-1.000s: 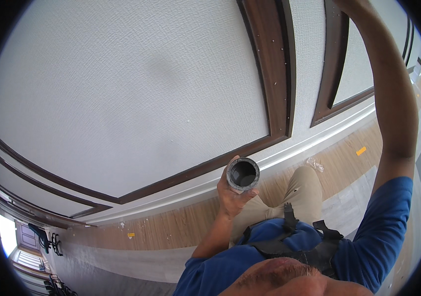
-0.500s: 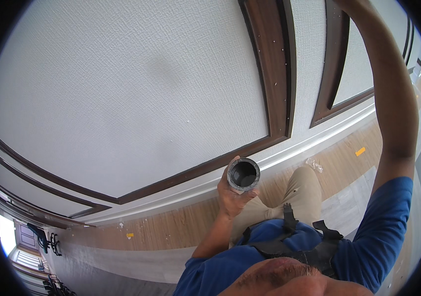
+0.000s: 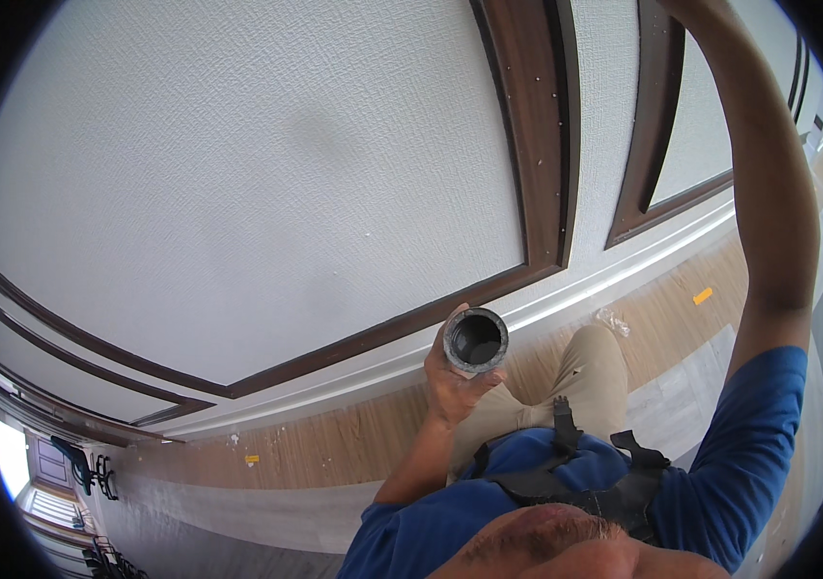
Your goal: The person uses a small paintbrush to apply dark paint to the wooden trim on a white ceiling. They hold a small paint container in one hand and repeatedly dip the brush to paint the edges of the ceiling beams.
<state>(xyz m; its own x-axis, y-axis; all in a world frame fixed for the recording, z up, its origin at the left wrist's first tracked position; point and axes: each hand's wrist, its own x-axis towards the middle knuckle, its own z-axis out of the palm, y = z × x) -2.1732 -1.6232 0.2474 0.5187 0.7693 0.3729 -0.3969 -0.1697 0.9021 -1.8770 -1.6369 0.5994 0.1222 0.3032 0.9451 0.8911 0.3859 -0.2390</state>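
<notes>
Here the left hand [image 3: 458, 381] is clamped around the dark round plastic tube [image 3: 475, 340], open end up; the right hand is out of view above

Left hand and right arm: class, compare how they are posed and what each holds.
The left hand sits low near the waist; the right arm stretches up along the wall. The left hand holds a dark tube with its open end facing the camera; the right hand lies past the picture's top edge, so its grip cannot be told. Both arms are bare below blue sleeves.
</notes>
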